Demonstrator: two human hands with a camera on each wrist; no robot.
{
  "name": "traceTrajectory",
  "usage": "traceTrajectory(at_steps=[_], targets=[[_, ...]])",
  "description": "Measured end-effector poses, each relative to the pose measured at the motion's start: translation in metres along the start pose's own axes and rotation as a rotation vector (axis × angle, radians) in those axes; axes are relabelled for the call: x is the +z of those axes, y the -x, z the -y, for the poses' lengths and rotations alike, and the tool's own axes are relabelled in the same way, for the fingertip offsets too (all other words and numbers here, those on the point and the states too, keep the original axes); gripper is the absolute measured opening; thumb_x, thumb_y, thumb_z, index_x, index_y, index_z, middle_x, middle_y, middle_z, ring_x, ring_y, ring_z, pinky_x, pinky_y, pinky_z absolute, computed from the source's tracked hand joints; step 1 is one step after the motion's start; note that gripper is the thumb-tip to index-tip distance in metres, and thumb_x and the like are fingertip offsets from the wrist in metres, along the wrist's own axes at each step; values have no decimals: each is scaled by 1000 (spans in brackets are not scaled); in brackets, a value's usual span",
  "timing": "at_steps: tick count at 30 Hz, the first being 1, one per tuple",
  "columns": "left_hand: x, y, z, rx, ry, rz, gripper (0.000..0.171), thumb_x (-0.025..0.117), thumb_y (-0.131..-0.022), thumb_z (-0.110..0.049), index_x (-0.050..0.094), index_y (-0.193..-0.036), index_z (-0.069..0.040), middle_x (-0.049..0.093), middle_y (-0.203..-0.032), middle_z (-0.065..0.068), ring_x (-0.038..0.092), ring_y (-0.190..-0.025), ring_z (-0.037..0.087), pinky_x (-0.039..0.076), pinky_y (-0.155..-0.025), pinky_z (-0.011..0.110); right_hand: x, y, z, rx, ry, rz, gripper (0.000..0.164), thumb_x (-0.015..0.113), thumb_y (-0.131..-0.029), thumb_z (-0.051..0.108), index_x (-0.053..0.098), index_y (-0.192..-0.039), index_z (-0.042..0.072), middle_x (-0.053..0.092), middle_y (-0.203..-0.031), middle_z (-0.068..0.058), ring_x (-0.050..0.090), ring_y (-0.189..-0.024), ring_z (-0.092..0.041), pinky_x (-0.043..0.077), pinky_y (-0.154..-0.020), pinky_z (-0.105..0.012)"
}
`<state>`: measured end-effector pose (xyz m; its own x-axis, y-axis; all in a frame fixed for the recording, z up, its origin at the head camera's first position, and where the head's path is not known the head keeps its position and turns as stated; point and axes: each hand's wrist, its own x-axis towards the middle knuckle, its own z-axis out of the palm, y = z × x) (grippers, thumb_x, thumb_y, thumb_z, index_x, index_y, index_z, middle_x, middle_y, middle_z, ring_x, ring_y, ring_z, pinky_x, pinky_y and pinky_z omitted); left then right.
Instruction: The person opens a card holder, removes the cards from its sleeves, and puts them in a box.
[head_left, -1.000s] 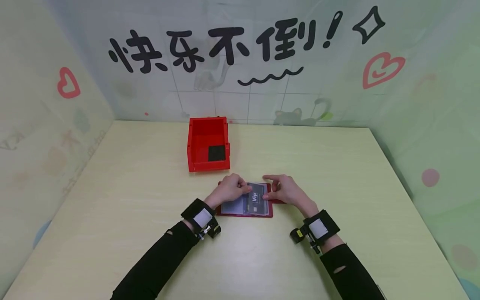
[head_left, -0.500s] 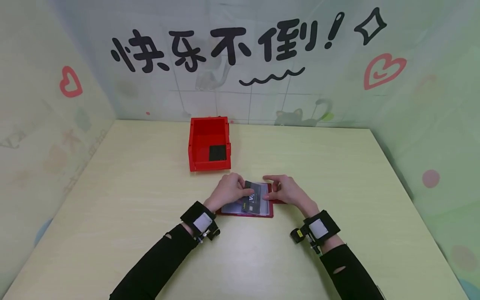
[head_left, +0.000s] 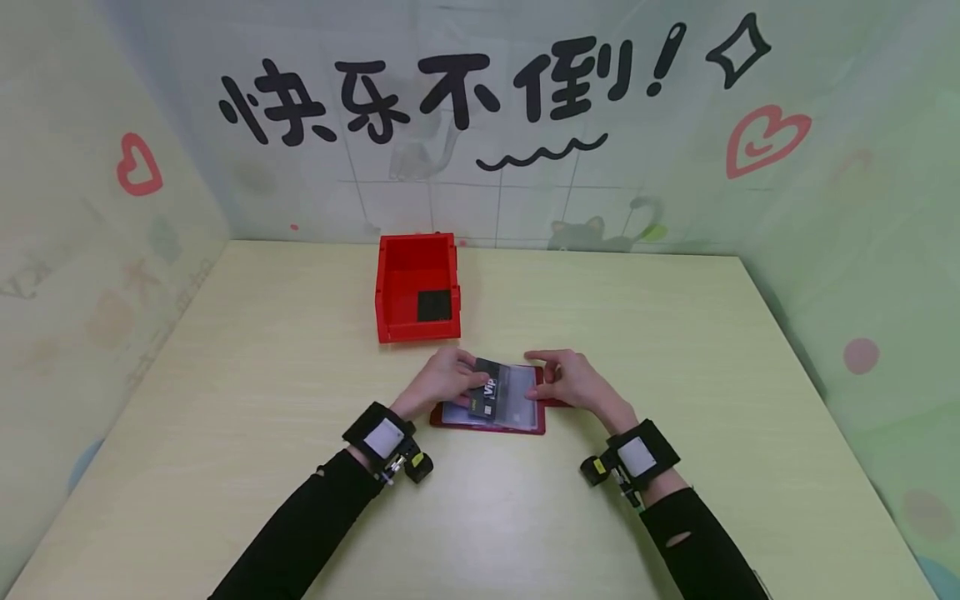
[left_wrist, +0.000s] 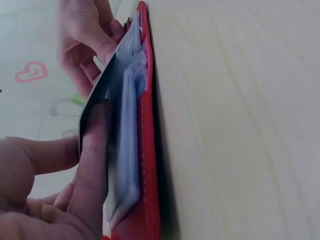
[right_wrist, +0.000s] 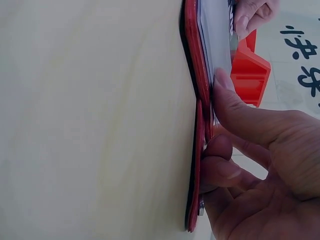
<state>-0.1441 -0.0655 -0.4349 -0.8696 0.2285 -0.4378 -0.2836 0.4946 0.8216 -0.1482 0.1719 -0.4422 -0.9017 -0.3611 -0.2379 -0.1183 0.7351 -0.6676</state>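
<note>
A red card holder (head_left: 543,422) lies unfolded on the table, its clear plastic sleeves (head_left: 519,408) facing up. My left hand (head_left: 442,379) pinches a dark card (head_left: 485,406) printed "Vip", thumb on top, over the left part of the sleeves. In the left wrist view the card (left_wrist: 86,112) stands tilted away from the sleeve stack (left_wrist: 129,150), fingers on both faces. My right hand (head_left: 573,382) grips the holder near its right side. In the right wrist view that thumb (right_wrist: 227,92) presses the sleeves, and curled fingers (right_wrist: 220,170) sit against the red flap (right_wrist: 194,185).
Behind the holder stands a red open bin (head_left: 417,332) with a dark square (head_left: 433,306) inside it at the front right. A pale wood table (head_left: 480,517) spreads around, with printed walls at the back and both sides.
My left hand has drawn the dark card leftward, out from the right-hand sleeve area, and more of the sleeve now shows. The right hand has stayed in place.
</note>
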Motion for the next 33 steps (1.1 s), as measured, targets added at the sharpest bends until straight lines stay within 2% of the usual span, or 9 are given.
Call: traceTrajectory(at_steps=[6,11,16,19,25,33], targets=[[-9,4,3,32,-18,-17,50,66,-97,-18,49,-140,2,64,-128,22,64,-108,29,62,-75,32,-1,1,1,-4,-4,-2,64,81,-85,21,56,-142,5,52,-77,-5,47,-70,-16,33,-59,-24],[-18,8,3,50,33,-12,52,58,-101,-14,41,-147,2,59,-132,24,63,-113,33,62,-75,34,-1,1,0,-6,-16,10,64,81,-85,20,56,-143,6,51,-76,-4,47,-70,-16,32,-59,-24],[-30,11,1,71,66,-20,51,55,-103,-14,39,-150,0,54,-137,21,60,-117,33,61,-82,36,-1,0,-1,-11,-21,14,64,81,-85,20,56,-143,5,51,-76,-4,47,-71,-16,32,-58,-24],[-37,10,0,84,42,-58,51,54,-104,-15,39,-150,0,53,-138,21,57,-116,31,60,-89,35,0,0,-1,-4,-24,15,64,81,-85,20,56,-142,6,51,-76,-5,47,-71,-16,33,-59,-24],[-49,9,-5,90,31,-141,54,53,-104,-17,36,-152,-1,50,-141,21,52,-123,32,54,-101,42,0,0,-1,-2,-22,14,63,80,-86,20,56,-143,6,52,-77,-5,47,-72,-16,33,-59,-24],[-66,2,-11,128,93,-212,52,48,-106,-15,34,-153,1,54,-138,23,53,-118,30,52,-104,41,-1,1,-1,-25,-9,12,63,81,-86,20,57,-142,5,52,-76,-5,47,-71,-16,32,-59,-23]])
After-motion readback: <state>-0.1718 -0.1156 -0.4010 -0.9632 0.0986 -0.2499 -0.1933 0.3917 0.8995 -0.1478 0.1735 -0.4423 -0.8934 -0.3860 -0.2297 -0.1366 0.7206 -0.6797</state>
